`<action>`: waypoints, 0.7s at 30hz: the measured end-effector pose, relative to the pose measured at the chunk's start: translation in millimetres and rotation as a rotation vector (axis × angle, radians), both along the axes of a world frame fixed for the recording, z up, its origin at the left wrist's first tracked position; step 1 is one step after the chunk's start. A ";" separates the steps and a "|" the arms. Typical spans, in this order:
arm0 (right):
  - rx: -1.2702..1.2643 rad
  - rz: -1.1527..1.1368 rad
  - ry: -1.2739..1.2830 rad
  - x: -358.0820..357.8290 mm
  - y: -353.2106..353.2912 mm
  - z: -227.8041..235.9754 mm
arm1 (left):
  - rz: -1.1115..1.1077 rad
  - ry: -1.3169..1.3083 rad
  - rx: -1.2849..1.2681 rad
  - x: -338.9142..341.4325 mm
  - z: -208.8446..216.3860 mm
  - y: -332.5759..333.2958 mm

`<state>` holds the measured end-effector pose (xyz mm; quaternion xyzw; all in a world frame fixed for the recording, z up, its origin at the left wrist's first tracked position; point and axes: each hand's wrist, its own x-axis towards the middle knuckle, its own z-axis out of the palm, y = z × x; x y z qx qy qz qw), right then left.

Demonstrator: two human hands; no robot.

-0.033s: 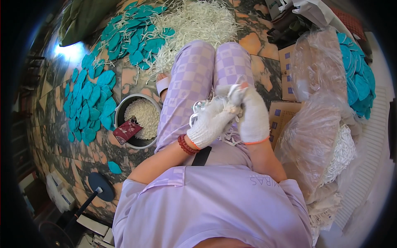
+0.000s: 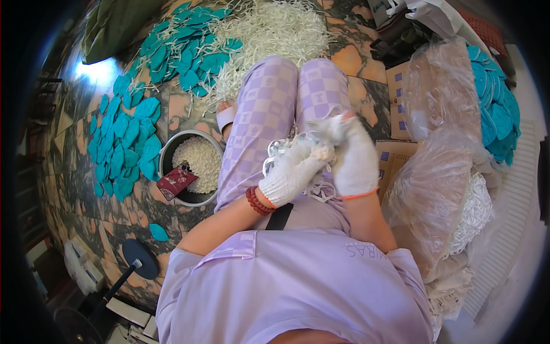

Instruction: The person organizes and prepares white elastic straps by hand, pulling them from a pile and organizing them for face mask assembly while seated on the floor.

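Both my hands wear white knit gloves and meet over my lap. My left hand [image 2: 293, 175] is closed around a bunch of narrow white straps [image 2: 281, 147], whose loops stick out past the fingers. Loose strap ends [image 2: 322, 189] hang below it onto my lap. Pressed close against the left one, my right hand [image 2: 354, 157] is bent over the top of the bunch. Motion smears its fingers, though they look closed on the straps, and a bare fingertip shows. What lies between the two palms is hidden.
Teal oval pads [image 2: 129, 137] lie spread on the marble floor at left. A heap of white straps [image 2: 275, 34] is beyond my knees. A pot of white pellets [image 2: 192, 198] stands beside my left leg. Plastic bags [image 2: 429, 183] and cardboard boxes [image 2: 395, 157] are on the right.
My right hand has shifted slightly to the right and turned, its fingers now blurred. My left hand stays where it was with the straps.
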<state>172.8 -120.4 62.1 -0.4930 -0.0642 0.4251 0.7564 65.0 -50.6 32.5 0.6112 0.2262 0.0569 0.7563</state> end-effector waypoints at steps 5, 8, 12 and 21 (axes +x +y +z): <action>0.348 0.074 0.521 61.4 -13.3 10.0 | -0.195 -0.078 -0.012 -20.7 7.7 -4.0; 0.361 0.013 0.470 83.9 -15.8 7.2 | -0.234 -0.048 -0.009 -28.6 16.5 -3.1; 0.421 -0.065 0.503 109.0 -16.8 0.2 | -0.317 0.049 -0.011 -36.5 25.7 -1.6; 0.401 -0.283 0.566 154.8 -14.9 -24.1 | -0.339 0.052 0.038 -49.5 30.1 1.1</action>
